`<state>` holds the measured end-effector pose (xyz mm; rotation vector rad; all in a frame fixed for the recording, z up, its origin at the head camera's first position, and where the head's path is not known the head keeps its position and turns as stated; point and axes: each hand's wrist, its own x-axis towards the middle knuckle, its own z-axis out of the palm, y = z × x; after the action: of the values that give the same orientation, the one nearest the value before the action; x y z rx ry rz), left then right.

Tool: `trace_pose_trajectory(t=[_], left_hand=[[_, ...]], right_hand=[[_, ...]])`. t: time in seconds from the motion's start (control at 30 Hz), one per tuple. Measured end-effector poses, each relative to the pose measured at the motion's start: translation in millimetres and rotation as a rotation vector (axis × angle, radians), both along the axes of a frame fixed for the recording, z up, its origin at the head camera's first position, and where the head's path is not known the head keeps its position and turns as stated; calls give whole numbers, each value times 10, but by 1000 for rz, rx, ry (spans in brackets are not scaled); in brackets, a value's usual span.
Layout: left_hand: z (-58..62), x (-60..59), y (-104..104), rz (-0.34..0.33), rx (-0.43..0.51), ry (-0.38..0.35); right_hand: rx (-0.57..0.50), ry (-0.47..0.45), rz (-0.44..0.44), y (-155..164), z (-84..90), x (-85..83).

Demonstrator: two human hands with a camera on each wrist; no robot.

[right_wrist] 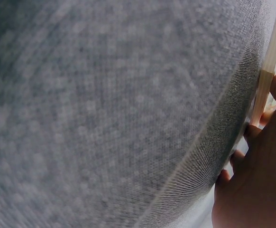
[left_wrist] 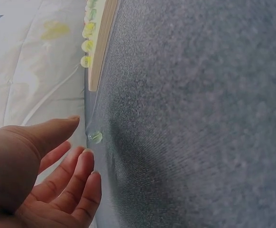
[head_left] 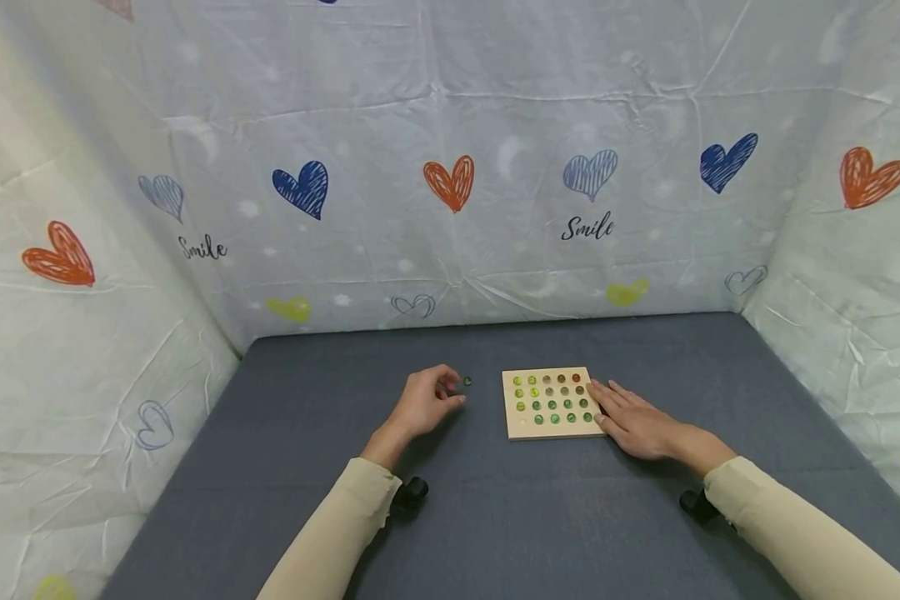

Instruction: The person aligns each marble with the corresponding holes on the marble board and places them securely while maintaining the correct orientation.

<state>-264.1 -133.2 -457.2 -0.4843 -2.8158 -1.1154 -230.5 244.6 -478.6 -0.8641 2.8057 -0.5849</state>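
Note:
A pale wooden board [head_left: 547, 435] lies on the table, bearing rows of yellow, green and reddish-brown glass marbles [head_left: 552, 405]. At its near left corner a bare hollow [head_left: 523, 421] shows. My right hand [head_left: 637, 427] rests along the board's right edge, fingers stretched out and the thumb at the near corner. To the left of the board, a single clear greenish marble [left_wrist: 95, 137] sits on the cloth. My left hand [head_left: 429, 402] is beside that marble, its thumb and loosely bent fingers apart with nothing between them.
Dark grey cloth [head_left: 285, 433] covers the table. White curtains [head_left: 375, 233] printed with hearts stand along its back and sides. Each wrist carries a small black camera, the left one [head_left: 411, 493] close over the cloth.

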Motion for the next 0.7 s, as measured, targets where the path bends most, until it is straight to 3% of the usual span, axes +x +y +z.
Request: trace_pose_trajectory(t=[0.23, 0.7], left_hand=[[9, -59, 17, 19, -8, -13], [-74, -184, 48, 40, 0, -57]], right_hand=[[-1, -3, -12, -21, 48, 22], [6, -3, -8, 14, -52, -32]])
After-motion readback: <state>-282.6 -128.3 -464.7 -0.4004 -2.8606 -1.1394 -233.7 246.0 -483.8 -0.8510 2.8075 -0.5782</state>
